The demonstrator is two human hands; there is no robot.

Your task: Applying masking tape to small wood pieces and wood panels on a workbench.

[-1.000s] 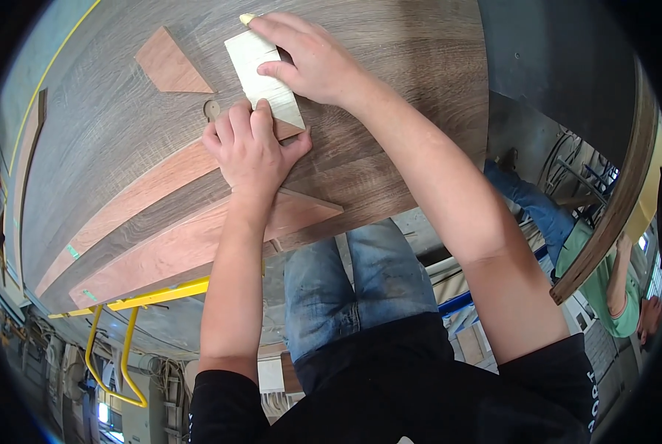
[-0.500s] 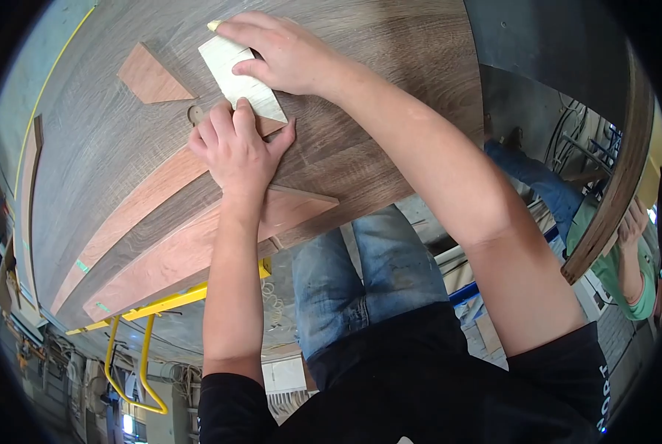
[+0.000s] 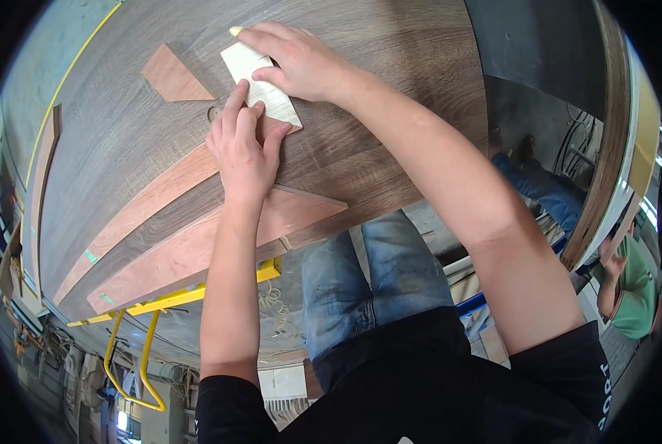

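A pale, straight-edged wood piece point(image 3: 270, 96) lies on the wood-grained board, with reddish-brown wood showing at its near end. Curled over its far right edge, my right hand point(image 3: 301, 63) grips it with the thumb on top; a yellow covering sits on one fingertip. My left hand point(image 3: 243, 155) holds the near end, fingertips on the pale surface and thumb by the edge. To the left lies a loose brown plywood offcut point(image 3: 175, 75). A long curved plywood strip point(image 3: 149, 191) and a wider tapered plywood piece point(image 3: 175, 255) stretch away beneath and beside my left forearm.
The wood-grained board point(image 3: 390, 89) has a curved right edge near my legs. Another curved strip point(image 3: 46, 177) rests at its far left. A yellow metal frame point(image 3: 153, 348) juts out below. On the right, a person in green point(image 3: 630, 296) is beyond a thick curved panel point(image 3: 601, 140).
The view has shifted, so the board appears slightly further right. My left fingers have straightened and spread along the pale piece, and its thumb has moved inward. My right grip stays.
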